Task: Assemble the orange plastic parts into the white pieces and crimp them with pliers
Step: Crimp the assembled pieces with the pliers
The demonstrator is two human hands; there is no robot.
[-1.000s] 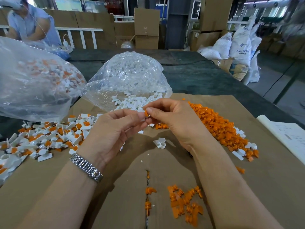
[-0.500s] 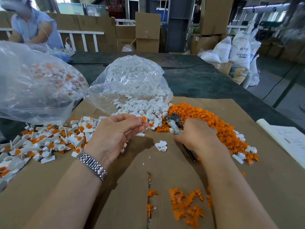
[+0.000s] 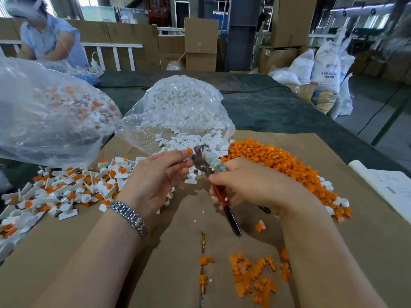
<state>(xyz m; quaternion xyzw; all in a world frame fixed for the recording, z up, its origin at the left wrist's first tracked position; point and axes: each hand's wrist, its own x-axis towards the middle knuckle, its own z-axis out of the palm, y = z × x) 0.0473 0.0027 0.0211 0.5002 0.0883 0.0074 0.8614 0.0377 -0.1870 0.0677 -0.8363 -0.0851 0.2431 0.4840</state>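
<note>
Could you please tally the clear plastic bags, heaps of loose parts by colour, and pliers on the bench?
Clear plastic bags: 2
Loose orange plastic parts, main heap: 1
Mixed white-and-orange assembled pieces, heap: 1
Red-handled metal pliers: 1
Total: 5

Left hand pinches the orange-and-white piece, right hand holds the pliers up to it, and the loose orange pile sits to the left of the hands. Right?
Not quite. In the head view the loose orange pile lies to the right of the hands. The rest holds: left hand pinches the piece, right hand holds the pliers to it.
</note>
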